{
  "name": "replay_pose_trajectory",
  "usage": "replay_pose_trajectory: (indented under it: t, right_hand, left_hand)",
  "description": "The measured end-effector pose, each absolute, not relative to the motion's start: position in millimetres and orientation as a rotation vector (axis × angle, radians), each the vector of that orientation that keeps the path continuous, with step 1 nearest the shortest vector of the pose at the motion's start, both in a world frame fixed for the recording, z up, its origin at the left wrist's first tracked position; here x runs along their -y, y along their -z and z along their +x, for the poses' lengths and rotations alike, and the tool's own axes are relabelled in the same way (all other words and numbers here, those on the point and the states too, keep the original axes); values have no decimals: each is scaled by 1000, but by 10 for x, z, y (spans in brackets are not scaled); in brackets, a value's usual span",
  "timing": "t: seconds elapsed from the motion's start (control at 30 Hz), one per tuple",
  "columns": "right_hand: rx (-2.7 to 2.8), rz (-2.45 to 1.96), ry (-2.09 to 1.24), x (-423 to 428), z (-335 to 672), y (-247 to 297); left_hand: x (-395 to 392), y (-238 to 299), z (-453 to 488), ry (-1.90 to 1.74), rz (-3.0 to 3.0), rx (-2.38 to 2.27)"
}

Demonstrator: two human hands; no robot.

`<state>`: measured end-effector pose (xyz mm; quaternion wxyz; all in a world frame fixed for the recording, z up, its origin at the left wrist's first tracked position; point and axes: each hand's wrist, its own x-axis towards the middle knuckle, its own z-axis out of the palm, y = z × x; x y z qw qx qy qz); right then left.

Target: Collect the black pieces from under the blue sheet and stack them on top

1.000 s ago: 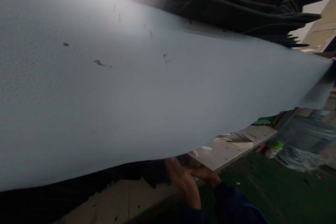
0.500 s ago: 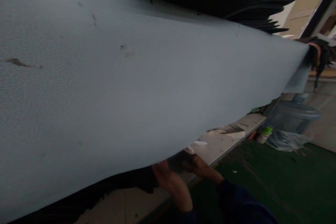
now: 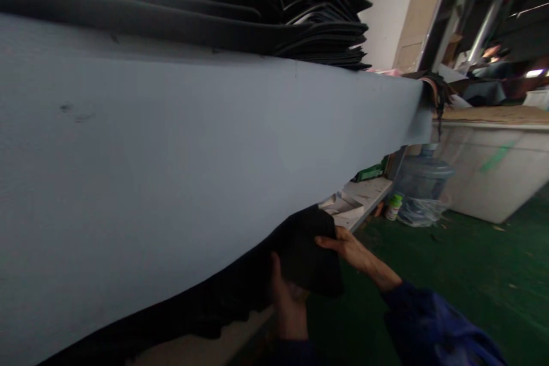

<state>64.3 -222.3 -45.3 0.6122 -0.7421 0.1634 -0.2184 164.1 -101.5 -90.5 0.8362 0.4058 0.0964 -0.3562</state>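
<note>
A black floppy fabric piece (image 3: 306, 257) is held by both hands below the overhanging edge of a pale grey-blue sheet-covered worktop (image 3: 193, 154). The left hand (image 3: 288, 297) is under the piece, thumb up against its lower left edge, fingers hidden behind the fabric, so their spread cannot be told. The right hand (image 3: 349, 249) is at the piece's right edge, fingers (image 3: 326, 241) pressed together and pinching the fabric near its upper right corner. A dark blue sleeve (image 3: 429, 326) covers the right forearm. The piece is seen drooping just out from a dark fabric layer (image 3: 180, 314) lying on a pale lower shelf (image 3: 360, 197) beneath the worktop. A stack of black fabric sheets (image 3: 240, 6) is piled on top of the worktop, edges fanned at the right. A clear water jug (image 3: 422, 183) and a small green-capped bottle (image 3: 393, 206) stand on the green floor (image 3: 472, 263) near the shelf end. A white bin (image 3: 493, 166) sits well apart at right.
</note>
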Motion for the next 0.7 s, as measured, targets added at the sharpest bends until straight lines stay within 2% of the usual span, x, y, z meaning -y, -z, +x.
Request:
replay_pose_trajectory:
  t: [0.07,0.17,0.47,0.57,0.7]
  right_hand:
    - [-400,-1703,488,2247,343,393]
    - [-451,-1784,524,2287,-25,395]
    - [-564,-2118,721,2256,-656,330]
    - [-640,-2072,729,2255,-894,275]
    - [-401,-1896,733,2314,-1195,237]
  left_hand:
    - [1053,878,1539,944,636,-206]
    - [1180,965,1422,1038,476,-206]
    - [1621,1023,944,1208,479,-206]
    - [1748,1153,779,1351,414,-50]
    - [1884,1280,508,1458,386,96]
